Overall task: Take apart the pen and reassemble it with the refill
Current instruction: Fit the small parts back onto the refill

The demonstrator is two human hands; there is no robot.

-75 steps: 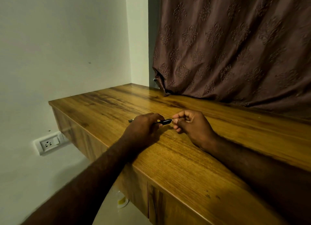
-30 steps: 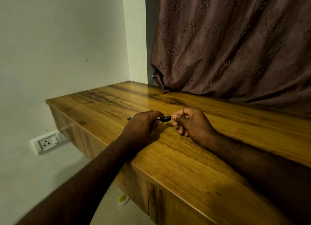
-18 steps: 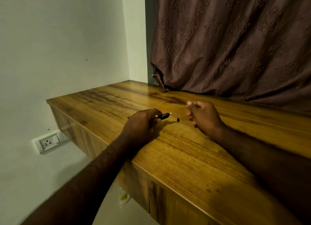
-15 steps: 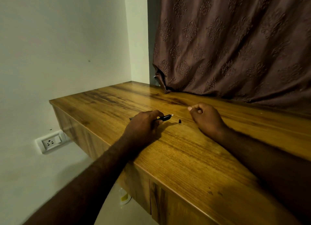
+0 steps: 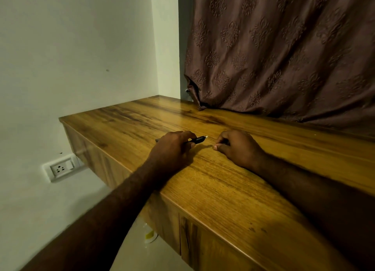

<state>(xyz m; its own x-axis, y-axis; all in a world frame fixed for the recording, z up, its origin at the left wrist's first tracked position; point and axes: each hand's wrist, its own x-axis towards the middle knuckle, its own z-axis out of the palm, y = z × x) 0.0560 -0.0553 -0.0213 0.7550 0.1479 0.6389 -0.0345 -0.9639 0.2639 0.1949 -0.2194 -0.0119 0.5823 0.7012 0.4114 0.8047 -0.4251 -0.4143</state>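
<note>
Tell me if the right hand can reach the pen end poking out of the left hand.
Probably yes. The pen juts from the left hand toward the right hand, which rests, fingers curled, on the desk close by. Only bare wood shows between them.

no text, label, brand, number or sign can be read anywhere here; no surface in view carries legible writing.

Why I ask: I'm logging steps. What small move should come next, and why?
Probably move the right hand across to pinch the pale tip and draw it out: the left hand grips the black pen, tip pointing at the right hand, which rests curled on the desk, apart.
</note>
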